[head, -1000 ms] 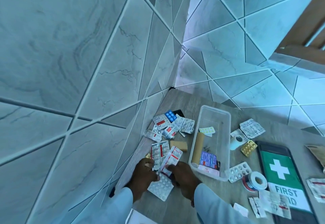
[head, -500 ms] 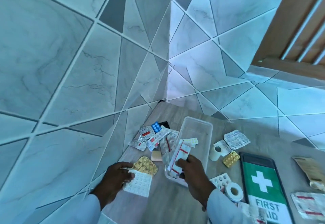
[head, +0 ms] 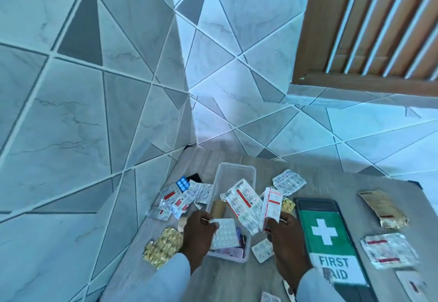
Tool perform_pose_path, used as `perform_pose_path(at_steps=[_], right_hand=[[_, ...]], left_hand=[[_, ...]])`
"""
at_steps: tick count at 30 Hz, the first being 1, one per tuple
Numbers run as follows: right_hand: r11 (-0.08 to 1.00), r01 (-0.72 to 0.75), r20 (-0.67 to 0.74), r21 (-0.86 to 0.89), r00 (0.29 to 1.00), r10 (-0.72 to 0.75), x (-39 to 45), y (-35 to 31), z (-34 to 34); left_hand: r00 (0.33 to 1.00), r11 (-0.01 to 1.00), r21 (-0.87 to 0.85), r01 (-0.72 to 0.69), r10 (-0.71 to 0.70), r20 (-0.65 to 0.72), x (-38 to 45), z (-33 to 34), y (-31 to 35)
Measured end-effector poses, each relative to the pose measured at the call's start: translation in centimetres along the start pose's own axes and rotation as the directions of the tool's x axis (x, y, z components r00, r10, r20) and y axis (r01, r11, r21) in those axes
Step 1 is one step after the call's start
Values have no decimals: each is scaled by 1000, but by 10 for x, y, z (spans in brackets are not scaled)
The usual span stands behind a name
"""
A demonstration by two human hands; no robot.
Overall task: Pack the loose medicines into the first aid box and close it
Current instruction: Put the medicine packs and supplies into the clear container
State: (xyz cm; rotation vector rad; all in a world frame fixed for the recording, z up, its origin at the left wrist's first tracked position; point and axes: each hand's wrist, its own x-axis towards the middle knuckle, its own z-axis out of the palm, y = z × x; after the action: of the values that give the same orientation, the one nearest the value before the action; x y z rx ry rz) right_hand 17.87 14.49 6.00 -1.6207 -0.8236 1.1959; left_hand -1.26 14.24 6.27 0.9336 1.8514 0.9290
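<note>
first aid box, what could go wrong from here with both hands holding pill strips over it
1. The right hand pinches several red-and-white strips in a loose fan above the clear box; one could slip out onto the table.
2. The left hand lowers a white pill sheet flat over items already inside, so it may ride high and block the lid later.
</note>
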Motion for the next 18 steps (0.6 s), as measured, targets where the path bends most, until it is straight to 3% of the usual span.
perform_pose_path(at_steps=[3,6,8,11,13,15,18], right_hand=[[1000,23,-99,-11,995,-24,-3,2,3],[1000,0,-158,-29,987,-5,-9,0,10],[999,-12,-213,-43,977,3,-13,2,19],[998,-24,-286,-63,958,5,-20,9,31],[998,-42,-340,-56,940,21,-25,14,39],[999,-47,-366,-27,930,34,-31,13,46],[995,-97,-316,-25,945,85,-39,11,58]], left_hand=[[989,976,193,-98,74,129,12,10,1],[937,854,425,-300,182,298,21,6,-10],[865,679,558,-478,252,434,27,-3,-19],[741,276,690,-669,313,593,35,-12,-22],[676,152,673,-724,356,645,37,-15,-16],[678,174,662,-729,317,664,38,-15,-15],[762,426,631,-648,341,551,44,-21,-13]])
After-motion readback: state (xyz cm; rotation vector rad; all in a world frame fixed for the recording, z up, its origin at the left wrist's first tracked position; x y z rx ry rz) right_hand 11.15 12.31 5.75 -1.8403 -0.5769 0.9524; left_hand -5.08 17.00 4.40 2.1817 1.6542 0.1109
